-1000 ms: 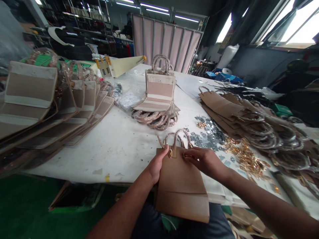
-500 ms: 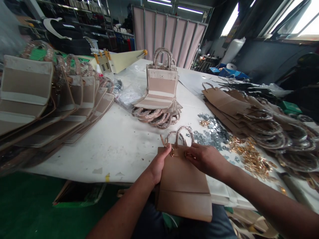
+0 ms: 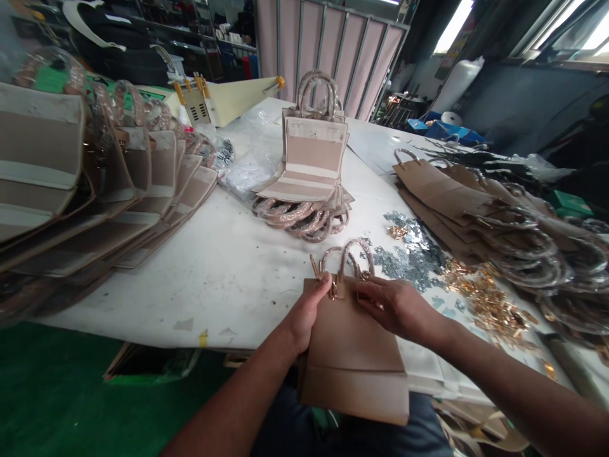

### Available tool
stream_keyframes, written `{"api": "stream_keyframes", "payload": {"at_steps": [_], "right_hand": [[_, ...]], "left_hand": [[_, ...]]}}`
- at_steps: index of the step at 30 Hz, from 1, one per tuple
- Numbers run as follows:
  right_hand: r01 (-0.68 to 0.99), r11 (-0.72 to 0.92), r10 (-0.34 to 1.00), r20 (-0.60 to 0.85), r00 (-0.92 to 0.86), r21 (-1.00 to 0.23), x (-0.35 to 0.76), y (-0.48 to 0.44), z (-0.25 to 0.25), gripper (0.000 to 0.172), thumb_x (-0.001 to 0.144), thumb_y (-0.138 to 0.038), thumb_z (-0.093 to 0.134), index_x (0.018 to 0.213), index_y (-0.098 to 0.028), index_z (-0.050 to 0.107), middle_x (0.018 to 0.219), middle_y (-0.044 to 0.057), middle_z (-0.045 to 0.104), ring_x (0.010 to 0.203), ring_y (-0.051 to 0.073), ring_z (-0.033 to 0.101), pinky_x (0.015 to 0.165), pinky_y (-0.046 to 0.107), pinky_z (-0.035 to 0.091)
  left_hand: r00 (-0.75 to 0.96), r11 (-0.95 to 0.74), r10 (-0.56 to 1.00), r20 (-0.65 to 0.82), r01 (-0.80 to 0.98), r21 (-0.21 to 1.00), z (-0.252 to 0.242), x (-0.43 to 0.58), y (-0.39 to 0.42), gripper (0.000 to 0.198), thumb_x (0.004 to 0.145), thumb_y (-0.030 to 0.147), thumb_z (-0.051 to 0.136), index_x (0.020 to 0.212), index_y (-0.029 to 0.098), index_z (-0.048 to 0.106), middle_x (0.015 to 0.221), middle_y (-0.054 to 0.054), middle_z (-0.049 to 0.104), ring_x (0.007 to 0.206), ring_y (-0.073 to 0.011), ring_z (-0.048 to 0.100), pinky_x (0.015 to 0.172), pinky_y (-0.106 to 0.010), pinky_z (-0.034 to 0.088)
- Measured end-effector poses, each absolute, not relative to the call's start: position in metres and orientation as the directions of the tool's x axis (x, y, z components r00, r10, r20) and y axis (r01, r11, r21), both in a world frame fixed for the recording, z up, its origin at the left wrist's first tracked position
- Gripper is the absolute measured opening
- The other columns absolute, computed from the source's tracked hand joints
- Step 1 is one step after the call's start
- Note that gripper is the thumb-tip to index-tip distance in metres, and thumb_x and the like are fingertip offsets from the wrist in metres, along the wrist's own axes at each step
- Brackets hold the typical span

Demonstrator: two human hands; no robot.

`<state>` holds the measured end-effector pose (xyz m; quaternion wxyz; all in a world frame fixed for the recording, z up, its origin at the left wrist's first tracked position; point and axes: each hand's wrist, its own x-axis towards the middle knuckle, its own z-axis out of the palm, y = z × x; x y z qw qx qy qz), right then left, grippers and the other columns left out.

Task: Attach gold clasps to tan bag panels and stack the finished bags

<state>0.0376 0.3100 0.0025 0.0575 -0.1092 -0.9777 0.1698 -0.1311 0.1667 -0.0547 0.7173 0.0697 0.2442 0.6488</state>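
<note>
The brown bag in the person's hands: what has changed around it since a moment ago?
Very little: the view has tipped down slightly, so the pink screen sits higher in the picture. Nothing was visibly taken or let go. The left hand still holds the brown bag at its left edge; the right hand stays at its upper right. The gold parts lie as before.

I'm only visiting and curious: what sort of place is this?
Probably a handbag workshop: brown handbags with plastic-wrapped handles lie piled beside loose gold-coloured metal fittings on a white worktable.
</note>
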Motion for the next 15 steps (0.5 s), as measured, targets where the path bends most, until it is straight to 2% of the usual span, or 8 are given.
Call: {"api": "stream_keyframes", "payload": {"at_steps": [5,8,12,15], "right_hand": [[0.208,0.851,0.294,0.109,-0.95,-0.481,0.042,0.309,-0.003,0.023,0.107,-0.031,0.053,0.114,-0.022,0.073,0.099,0.007,0.069,0.079,0.018,0.068,0.073,0.026,0.051],[0.254,0.823,0.38,0.161,-0.911,-0.508,0.044,0.306,-0.007,0.021,0.104,-0.031,0.058,0.118,-0.022,0.071,0.102,0.007,0.072,0.083,0.02,0.07,0.075,0.029,0.052],[0.299,0.8,0.444,0.179,-0.878,-0.52,0.043,0.303,-0.01,0.012,0.102,-0.03,0.062,0.101,-0.024,0.072,0.094,0.004,0.071,0.079,0.02,0.068,0.073,0.029,0.052],[0.289,0.804,0.438,0.189,-0.879,-0.519,0.039,0.3,-0.014,0.016,0.103,-0.028,0.059,0.095,-0.023,0.072,0.093,0.004,0.069,0.077,0.019,0.067,0.072,0.029,0.051]], "left_hand": [[0.1,0.198,0.96,-0.26,-0.901,0.385,-0.055,-0.131,0.167,0.064,0.097,0.061,0.061,0.137,0.012,0.066,0.115,-0.018,0.078,0.111,-0.0359,0.074,0.107,-0.05,0.053],[0.079,0.178,0.964,-0.253,-0.9,0.398,-0.055,-0.131,0.166,0.063,0.096,0.06,0.062,0.139,0.013,0.065,0.116,-0.017,0.078,0.112,-0.0358,0.074,0.107,-0.05,0.054],[0.052,0.159,0.965,-0.258,-0.895,0.416,-0.055,-0.131,0.166,0.062,0.096,0.059,0.064,0.138,0.013,0.066,0.117,-0.017,0.078,0.113,-0.0362,0.073,0.107,-0.05,0.054],[0.054,0.17,0.958,-0.281,-0.897,0.408,-0.055,-0.131,0.166,0.064,0.095,0.061,0.064,0.137,0.012,0.067,0.116,-0.017,0.078,0.114,-0.0365,0.073,0.106,-0.049,0.055]]}}
